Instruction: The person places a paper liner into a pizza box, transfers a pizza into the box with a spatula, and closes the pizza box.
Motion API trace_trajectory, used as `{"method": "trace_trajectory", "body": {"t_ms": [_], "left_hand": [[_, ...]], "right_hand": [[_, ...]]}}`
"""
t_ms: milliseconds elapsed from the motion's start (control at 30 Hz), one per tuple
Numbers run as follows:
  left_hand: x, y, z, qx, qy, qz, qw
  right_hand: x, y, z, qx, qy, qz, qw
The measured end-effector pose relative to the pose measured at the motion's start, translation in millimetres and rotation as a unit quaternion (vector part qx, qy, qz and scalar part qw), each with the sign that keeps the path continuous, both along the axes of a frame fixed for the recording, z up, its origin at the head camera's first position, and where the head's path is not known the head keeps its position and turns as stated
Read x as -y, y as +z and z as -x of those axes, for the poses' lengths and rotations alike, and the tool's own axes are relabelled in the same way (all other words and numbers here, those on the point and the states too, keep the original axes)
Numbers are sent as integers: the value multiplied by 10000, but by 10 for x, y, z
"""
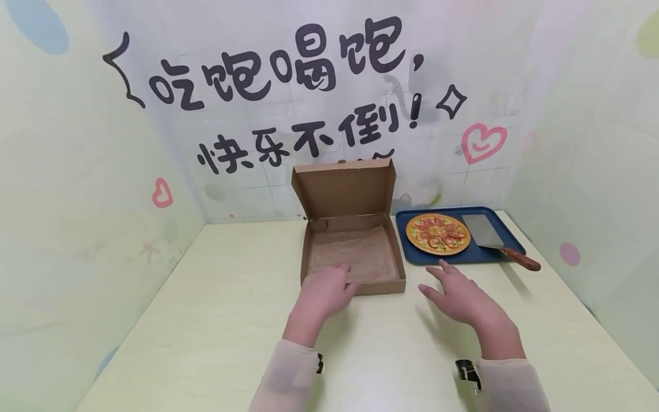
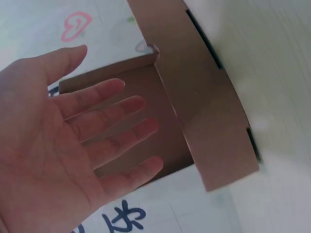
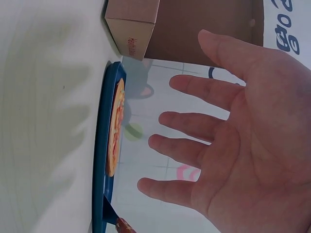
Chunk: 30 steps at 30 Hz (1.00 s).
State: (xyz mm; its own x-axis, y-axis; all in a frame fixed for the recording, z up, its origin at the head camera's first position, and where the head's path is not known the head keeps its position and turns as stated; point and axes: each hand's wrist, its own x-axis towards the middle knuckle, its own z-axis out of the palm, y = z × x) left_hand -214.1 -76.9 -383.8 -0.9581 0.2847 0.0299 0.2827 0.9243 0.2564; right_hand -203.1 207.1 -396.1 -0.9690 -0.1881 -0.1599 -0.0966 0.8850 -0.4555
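pizza (image 1: 439, 234) on tray (image 1: 507, 234) near right hand (image 1: 457, 292); left hand (image 1: 325, 290) near open box (image 1: 381, 287).

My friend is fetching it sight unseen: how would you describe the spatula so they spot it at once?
On the pale table, find the blue tray, right of the open cardboard box. The spatula lies on the tray's right side, beside the pizza. Unlike that round pizza, it has a flat silvery blade and a brown handle jutting beyond the tray.
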Motion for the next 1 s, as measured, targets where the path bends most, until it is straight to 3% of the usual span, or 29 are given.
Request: {"method": "trace_trajectory", "body": {"t_ms": [233, 467, 633, 767, 1000], "left_hand": [[309, 3, 46, -22, 393, -144, 9991], [570, 1, 95, 209, 827, -304, 9959], [693, -66, 134, 440, 851, -448, 9944], [757, -140, 155, 689, 853, -814, 9906], [812, -222, 184, 789, 833, -1177, 9864]], "right_hand": [[-49, -5, -8, -100, -9, 20, 9999], [-73, 4, -16, -114, 11, 26, 9999], [-90, 26, -19, -85, -72, -61, 9999], [-96, 37, -12, -45, -77, -96, 9999], [-107, 41, 1, 25, -106, -132, 9999]]}}
